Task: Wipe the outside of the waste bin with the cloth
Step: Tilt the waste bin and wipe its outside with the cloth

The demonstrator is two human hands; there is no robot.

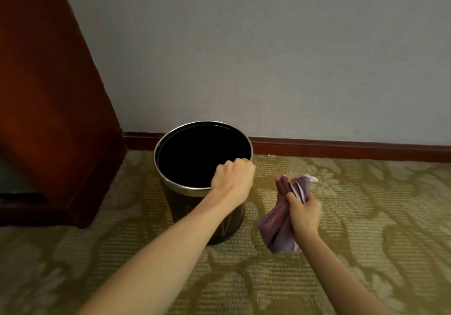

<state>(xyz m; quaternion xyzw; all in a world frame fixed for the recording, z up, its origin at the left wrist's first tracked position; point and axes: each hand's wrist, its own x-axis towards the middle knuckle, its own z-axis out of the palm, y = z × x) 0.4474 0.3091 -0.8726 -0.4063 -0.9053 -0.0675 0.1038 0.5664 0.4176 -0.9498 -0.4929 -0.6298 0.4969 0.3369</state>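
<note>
Fingers (238, 164) of a person's left hand (231, 180) clench over the near rim of a black waste bin (181, 205), steadying it where it stands upright on a patterned carpet (366, 241), close to the wall (268, 58) and its dark red skirting board (341, 147). The right hand (306, 213) grasps a bunched purple cloth (273, 226), held in the air just beside the bin's right side and not touching it. Wiping does not appear to have begun. To do the step well, the cloth would likely need shaking out flatter (a tight wad meets little of a curved side). It would then be pressed against the bin's outer wall and drawn round it in overlapping passes from the shiny band down to the base. Meanwhile the left hand would hold the bin against sliding or tipping and turn it to bring the far side round. Counted in view: one bin, one cloth, two bare hands, plus one piece of reddish wooden furniture (48, 95) at the left.
</note>
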